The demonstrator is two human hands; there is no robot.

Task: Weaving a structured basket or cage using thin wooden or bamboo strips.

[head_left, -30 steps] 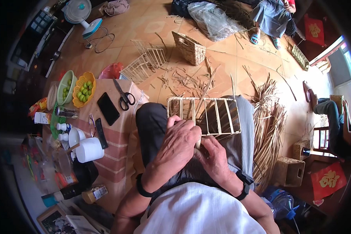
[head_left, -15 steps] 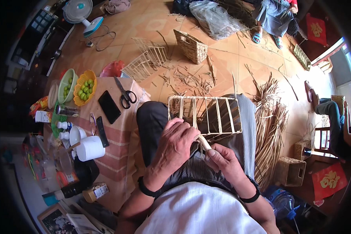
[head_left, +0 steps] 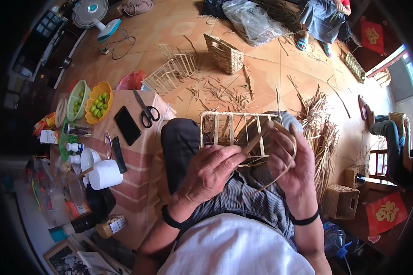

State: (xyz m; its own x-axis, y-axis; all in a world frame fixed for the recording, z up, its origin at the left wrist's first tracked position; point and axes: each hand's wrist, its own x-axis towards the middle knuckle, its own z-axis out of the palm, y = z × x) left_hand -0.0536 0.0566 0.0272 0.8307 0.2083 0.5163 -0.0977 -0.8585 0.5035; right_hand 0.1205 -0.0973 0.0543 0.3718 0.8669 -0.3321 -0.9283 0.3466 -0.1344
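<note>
A flat tan strip of dried plant stalk (head_left: 256, 142) runs between my hands, its far part bent over in a loop with a thin tail hanging down. My left hand (head_left: 211, 170) is closed on the strip's near end, close to the front of a basket frame. My right hand (head_left: 296, 160), raised to the right, pinches the looped part between thumb and fingers. Behind both hands the open basket frame (head_left: 229, 114), made of pale wrapped bars, rests on my lap. My right hand hides its right side.
Bundled dry stalks (head_left: 323, 133) lie beside my right leg. On the table (head_left: 140, 172) at left are scissors (head_left: 147, 112), a phone (head_left: 128, 125) and bowls of green fruit (head_left: 99, 104). A woven basket (head_left: 224, 54) and bare frames (head_left: 172, 68) stand on the floor. Another person (head_left: 323, 20) sits far right.
My right hand has risen up and to the right, drawing the strip out from the frame's front edge into a loop. My left hand has shifted only slightly.
</note>
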